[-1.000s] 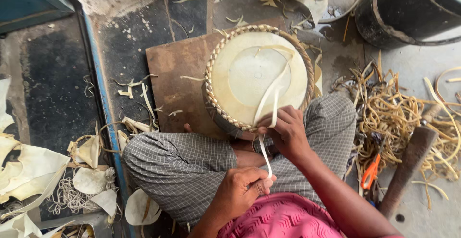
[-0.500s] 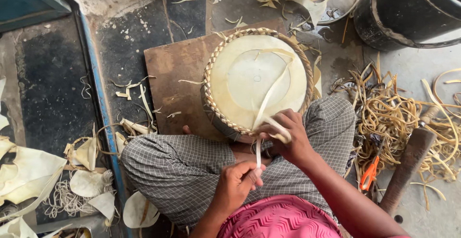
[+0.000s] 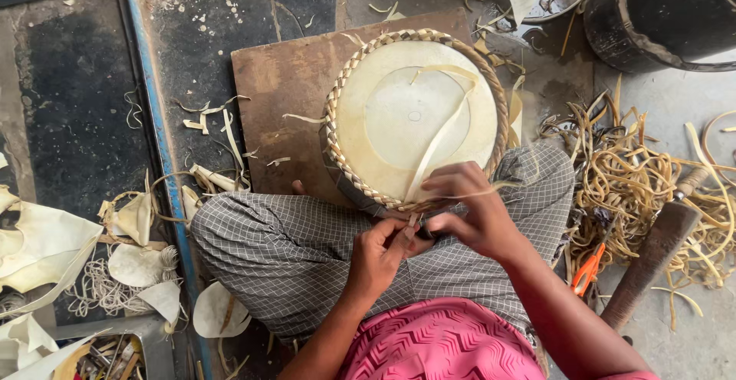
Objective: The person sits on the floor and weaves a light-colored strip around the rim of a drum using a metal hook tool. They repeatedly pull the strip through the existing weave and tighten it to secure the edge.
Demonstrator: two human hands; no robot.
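A round drum (image 3: 414, 115) with a pale skin head and a braided rim rests tilted between my knees, partly on a brown wooden board (image 3: 284, 88). A flat pale strip (image 3: 441, 134) runs across the drum head down to the near rim. My left hand (image 3: 379, 253) pinches the strip's lower end just below the rim. My right hand (image 3: 475, 211) presses on the near rim and holds the strip beside the left fingers. Both hands touch each other at the rim.
A tangle of pale cane strips (image 3: 636, 180) lies at the right with orange-handled scissors (image 3: 589, 269) and a wooden-handled tool (image 3: 652, 257). A dark bucket (image 3: 667, 19) stands top right. Skin scraps (image 3: 46, 242) and cord litter the left, beyond a blue rail (image 3: 157, 142).
My left hand has risen from my lap up to the drum's near rim, shortening the strip's hanging end. The right hand stayed at the rim. The view has shifted slightly.
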